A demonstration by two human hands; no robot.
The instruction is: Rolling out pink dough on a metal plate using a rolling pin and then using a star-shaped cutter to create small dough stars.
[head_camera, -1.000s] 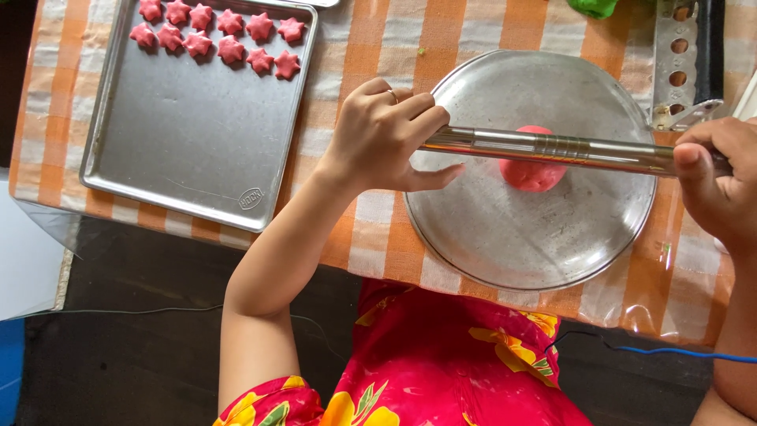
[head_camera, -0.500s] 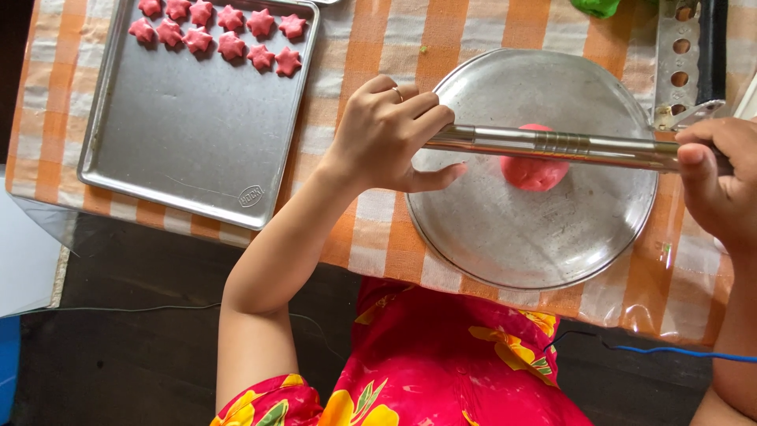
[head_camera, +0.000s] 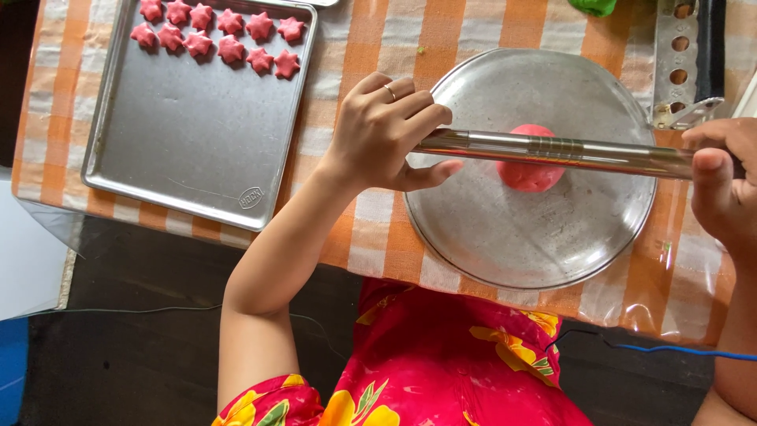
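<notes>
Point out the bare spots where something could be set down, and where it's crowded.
Most of the baking tray is bare below the red star pieces crowded along its top edge. The round metal plate is free below the red dough ball. The rolling pin, left hand and right hand crowd its upper half.

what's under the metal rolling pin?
A pink dough ball sits under the shiny metal rolling pin, on the round metal plate. The pin covers the ball's middle, so any flattening there is hidden.
</notes>
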